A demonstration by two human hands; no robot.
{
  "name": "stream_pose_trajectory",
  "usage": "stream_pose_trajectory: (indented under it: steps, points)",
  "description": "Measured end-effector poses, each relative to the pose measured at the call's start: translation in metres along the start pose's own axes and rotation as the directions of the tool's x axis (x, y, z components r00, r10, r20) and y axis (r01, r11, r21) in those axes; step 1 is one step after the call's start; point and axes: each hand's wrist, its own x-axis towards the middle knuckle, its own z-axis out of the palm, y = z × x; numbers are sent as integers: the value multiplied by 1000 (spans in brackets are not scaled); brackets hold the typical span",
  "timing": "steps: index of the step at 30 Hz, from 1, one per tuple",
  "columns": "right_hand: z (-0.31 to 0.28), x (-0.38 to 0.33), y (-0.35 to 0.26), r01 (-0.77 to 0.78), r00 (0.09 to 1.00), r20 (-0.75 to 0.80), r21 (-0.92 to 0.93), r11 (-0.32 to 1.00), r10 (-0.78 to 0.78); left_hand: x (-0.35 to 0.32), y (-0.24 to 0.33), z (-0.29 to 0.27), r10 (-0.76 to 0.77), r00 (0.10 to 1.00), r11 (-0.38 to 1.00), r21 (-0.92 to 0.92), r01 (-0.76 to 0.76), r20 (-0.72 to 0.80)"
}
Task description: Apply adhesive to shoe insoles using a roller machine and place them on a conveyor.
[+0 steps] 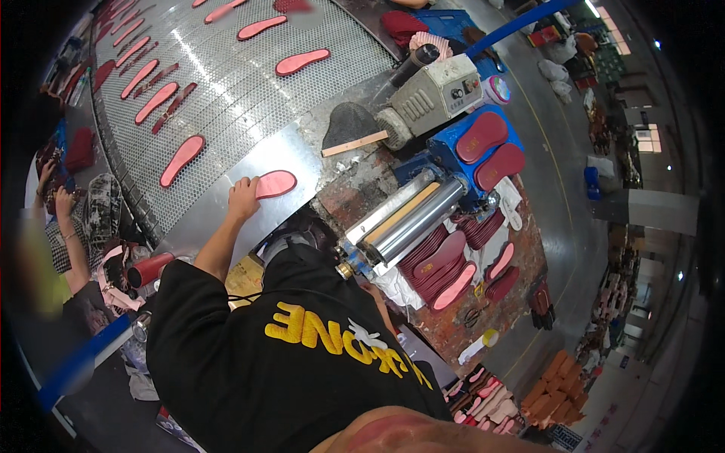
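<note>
My left hand [243, 199] is stretched forward over the smooth metal plate at the near edge of the conveyor. Its fingers close on the narrow end of a pink insole [277, 184] with a dark red rim, which lies flat there. Of my right hand [368, 288] only a small part shows, low beside the roller machine [411, 230]; its fingers are hidden. Stacks of dark red insoles [434, 264] sit just past the rollers, with a pink-topped insole [455, 285] on the nearest pile.
Rows of pink insoles [183, 161] and dark red straps [174, 108] lie on the mesh conveyor [219, 90]. Two dark red insoles [483, 138] rest on the machine's blue housing. A wooden strip [355, 143] lies near a grey motor box [434, 94]. Another person's arm [73, 241] reaches in at left.
</note>
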Motion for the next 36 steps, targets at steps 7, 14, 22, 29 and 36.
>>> stream_pose_trajectory:
  steps: [7,14,22,29,36]
  points:
    - [-5,-1,-21,20,1000,9,-32,999,-20,14,-60,-14,-178,983,984,-11,178,-39]
    - [33,15,-16,-79,996,-39,33,996,80,9,-176,-50,-424,904,905,73,420,53]
    - [25,2,-9,98,995,-29,215,972,-94,3,-219,-53,-370,889,927,42,373,270]
    - [-128,-157,-131,-603,782,537,519,606,317,44,-248,-12,-258,965,959,-135,251,-39]
    - [-341,-199,-292,190,415,-881,-162,968,-229,49,-220,-2,-194,978,952,-224,207,79]
